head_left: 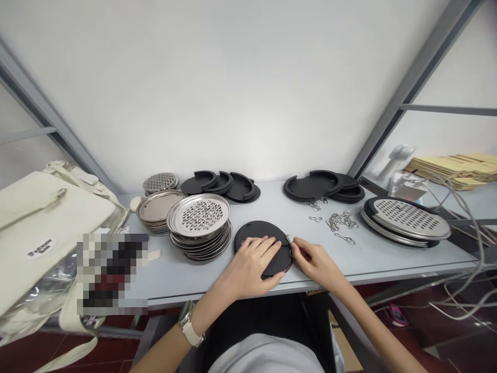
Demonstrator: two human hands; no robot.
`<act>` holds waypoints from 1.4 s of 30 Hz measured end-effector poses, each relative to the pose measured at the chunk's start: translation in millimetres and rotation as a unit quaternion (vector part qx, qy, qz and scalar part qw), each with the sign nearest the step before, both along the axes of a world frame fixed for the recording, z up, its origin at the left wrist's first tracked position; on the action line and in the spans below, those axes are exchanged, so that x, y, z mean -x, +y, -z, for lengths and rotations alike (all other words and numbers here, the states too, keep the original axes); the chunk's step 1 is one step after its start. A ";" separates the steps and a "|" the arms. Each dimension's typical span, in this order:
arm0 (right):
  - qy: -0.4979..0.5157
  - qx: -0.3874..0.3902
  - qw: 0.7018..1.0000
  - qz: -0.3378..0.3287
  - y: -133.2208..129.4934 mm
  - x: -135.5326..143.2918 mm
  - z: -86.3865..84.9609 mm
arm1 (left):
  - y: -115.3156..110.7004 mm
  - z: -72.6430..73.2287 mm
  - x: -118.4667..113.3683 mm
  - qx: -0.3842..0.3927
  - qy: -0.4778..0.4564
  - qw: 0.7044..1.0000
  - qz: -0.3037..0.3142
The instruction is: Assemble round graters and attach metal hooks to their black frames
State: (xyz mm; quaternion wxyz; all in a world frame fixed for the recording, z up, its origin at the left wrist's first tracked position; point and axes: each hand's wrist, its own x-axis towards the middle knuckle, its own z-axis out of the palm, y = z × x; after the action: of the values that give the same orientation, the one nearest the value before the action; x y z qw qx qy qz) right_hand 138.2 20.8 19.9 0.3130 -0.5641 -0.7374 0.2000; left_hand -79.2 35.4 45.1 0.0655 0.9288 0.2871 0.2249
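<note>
A round black plastic disc (254,230) lies near the front edge of the table. My left hand (256,259) rests flat on top of it, fingers stretched out and the thumb towards its near edge. At the disc's right edge, my right hand (312,261) pinches a small silver carabiner clip (289,239) between thumb and fingers. Whether the clip is hooked into the disc, I cannot tell. A heap of loose carabiner clips (341,221) lies beyond my right hand. Left of the disc stands a stack of round metal grater plates (201,215).
More black rimmed discs (312,187) lie along the wall. Plain metal plates (161,205) are stacked at the left, beside a cream bag (77,202). On the right sits a disc stack topped by a perforated metal plate (411,218); white cables (477,243) hang nearby.
</note>
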 end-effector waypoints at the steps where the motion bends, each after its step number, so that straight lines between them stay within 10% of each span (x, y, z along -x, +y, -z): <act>1: 0.000 -0.001 1.000 0.001 0.4 0.3 -0.1 | -0.6 -0.1 -0.2 0.001 -0.002 1.000 0.005; 42: -0.002 -0.010 1.000 -0.004 0.8 -0.5 -0.7 | -0.9 1.3 -0.1 -0.019 0.031 0.999 0.001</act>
State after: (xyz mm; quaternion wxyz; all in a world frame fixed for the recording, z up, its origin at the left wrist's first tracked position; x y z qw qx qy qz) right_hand 138.8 21.6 20.6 0.3158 -0.5588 -0.7422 0.1927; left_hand -79.2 34.4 43.8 0.0391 0.9368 0.2836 0.2012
